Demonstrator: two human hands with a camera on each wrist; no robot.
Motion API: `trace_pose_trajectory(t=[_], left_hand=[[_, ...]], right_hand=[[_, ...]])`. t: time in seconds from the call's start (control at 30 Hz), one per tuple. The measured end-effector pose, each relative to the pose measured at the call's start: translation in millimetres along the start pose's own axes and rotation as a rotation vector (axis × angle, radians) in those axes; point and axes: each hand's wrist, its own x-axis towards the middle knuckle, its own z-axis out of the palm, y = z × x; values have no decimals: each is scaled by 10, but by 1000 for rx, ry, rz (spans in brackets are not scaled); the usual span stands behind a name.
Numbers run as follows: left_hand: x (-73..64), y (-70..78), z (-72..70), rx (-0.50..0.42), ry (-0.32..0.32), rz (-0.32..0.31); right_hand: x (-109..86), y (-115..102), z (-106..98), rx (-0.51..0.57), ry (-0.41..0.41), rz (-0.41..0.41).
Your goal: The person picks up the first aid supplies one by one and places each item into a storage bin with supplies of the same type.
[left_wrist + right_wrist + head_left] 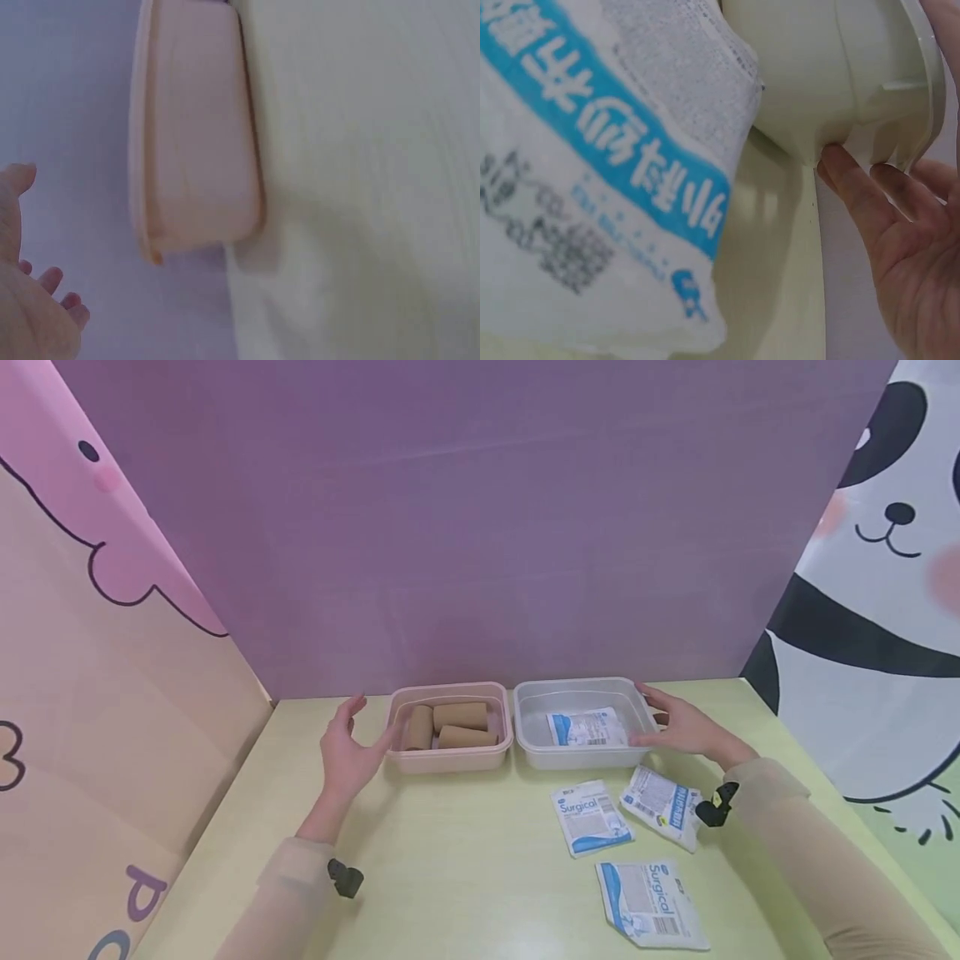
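Note:
My left hand (351,755) is spread beside the left end of a pink plastic box (450,763). In the left wrist view its fingers (52,279) stand apart from the box wall. Several brown rolls (461,717) lie inside. My right hand (684,727) holds the right end of a white plastic box (577,758), thumb at the front corner and a finger at the back corner. The right wrist view shows its fingertips (834,156) on the box wall. A surgical gauze packet (588,727) lies in the white box.
Three gauze packets lie on the pale yellow table (450,860): one (592,818) in front of the white box, another (663,807) near the right wrist, the third (652,906) closer to me. A purple panel (480,527) rises behind the boxes.

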Motion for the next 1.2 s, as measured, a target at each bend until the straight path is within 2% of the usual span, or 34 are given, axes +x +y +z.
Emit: trace_pose_trajectory(t=[0.13,0.23,0.3,0.47,0.67,0.9,1.03,1.13,1.2], left_hand=[[-50,289,178,-14,-22,127],[-112,499,354,-23,-83,217],[-156,615,481,-69,-135,262],[-289,834,821,-188,-272,259],[-513,935,1198,-177,-416,238],[-740,974,1519,-123,-574,238],[-804,983,1614,-85,-602,243],[-824,972,1674,-58,-607,259],[-832,959,1724,-33,-632,278]], right_hand=[[-1,-2,-31,20,-16,-3],[0,-23,-45,32,-22,-3],[1,-43,-46,37,-20,-8],[-10,-79,-42,21,-18,-13],[-23,-97,-59,-10,-27,-5],[-38,-81,-94,-11,-30,-5],[-30,-77,-89,-3,-41,-4],[-31,-82,-86,-3,-47,1],[-35,-77,-87,-7,-47,5]])
